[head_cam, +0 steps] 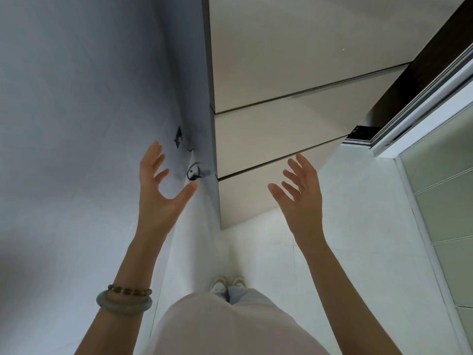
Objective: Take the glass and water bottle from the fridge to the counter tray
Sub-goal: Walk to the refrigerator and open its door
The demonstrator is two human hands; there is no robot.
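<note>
While both arms are stretched out forward, two hands show up empty: the left hand (160, 185) at about 10 o'clock from frame centre and the right hand (299, 190) at about 2 o'clock, well apart from each other. Both are spread wide, fingers fanned and slightly curled, holding nothing and touching nothing.

Counting stuff: two bracelets on the left wrist, one beaded bracelet (129, 290) and one pale green bangle (124, 304) just below it. Two shoes (227, 284) at 6 o'clock on the white tile floor (345, 239). The fridge (281, 98) sits at 12 o'clock, beige and closed, with three dark seams cutting its front into door and drawer panels. One blue-grey wall (76, 98) fills the 9 o'clock side, with a small wall socket (178, 136) and a cable (193, 172) low down in the narrow gap beside the fridge's left edge.

Open room: floor is bare between the feet and the fridge corner. At 3 o'clock a sliding glass door (440, 201) with a white frame borders the floor.

Glass and water bottle aren't visible, with the fridge shut.
</note>
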